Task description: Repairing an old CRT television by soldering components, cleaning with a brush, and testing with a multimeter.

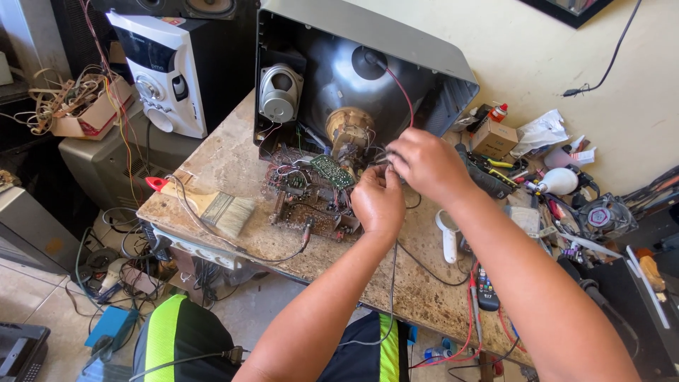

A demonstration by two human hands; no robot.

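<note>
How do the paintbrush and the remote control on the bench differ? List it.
The paintbrush is pale, with a red handle tip and wide flared bristles; the remote control is black, narrow and covered in buttons. The paintbrush lies far to the left of the left hand; the remote control lies by the bench's near edge, under the right forearm, among red leads. Both lie flat, untouched.
</note>
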